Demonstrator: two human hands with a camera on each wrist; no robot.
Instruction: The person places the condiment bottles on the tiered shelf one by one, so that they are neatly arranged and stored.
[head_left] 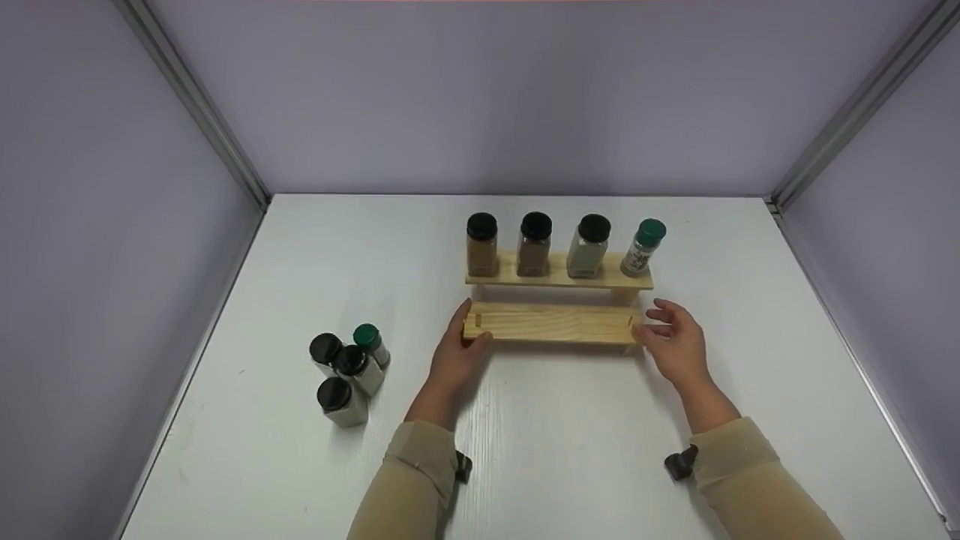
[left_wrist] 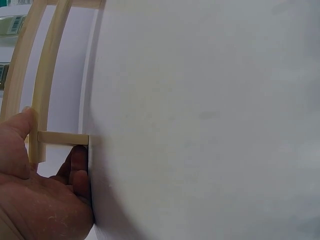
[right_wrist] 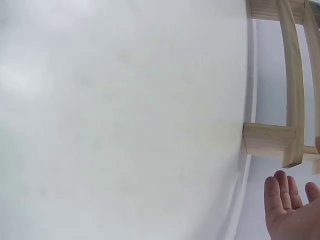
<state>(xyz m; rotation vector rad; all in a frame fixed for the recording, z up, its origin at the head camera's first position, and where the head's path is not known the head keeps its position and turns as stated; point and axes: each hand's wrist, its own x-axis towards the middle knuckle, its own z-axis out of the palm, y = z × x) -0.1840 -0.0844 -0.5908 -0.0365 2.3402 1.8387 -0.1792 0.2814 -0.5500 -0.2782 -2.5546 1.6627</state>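
Observation:
A low wooden shelf (head_left: 555,324) on short legs stands bare in front of a second wooden shelf (head_left: 555,281). My left hand (head_left: 456,356) grips its left end. In the left wrist view the thumb lies on the top board (left_wrist: 44,85) and the fingers bend in by the leg (left_wrist: 64,138). At the right end is my right hand (head_left: 681,351), its thumb at the board's corner. Its other fingers (right_wrist: 283,192) stand extended, past the board's end.
On the rear shelf stand black-capped spice jars (head_left: 533,251) and a green-capped one (head_left: 641,251). Left of my left arm, several more jars (head_left: 345,409) stand grouped on the white table (head_left: 247,420). Panel walls (head_left: 487,97) border the table at the back and sides.

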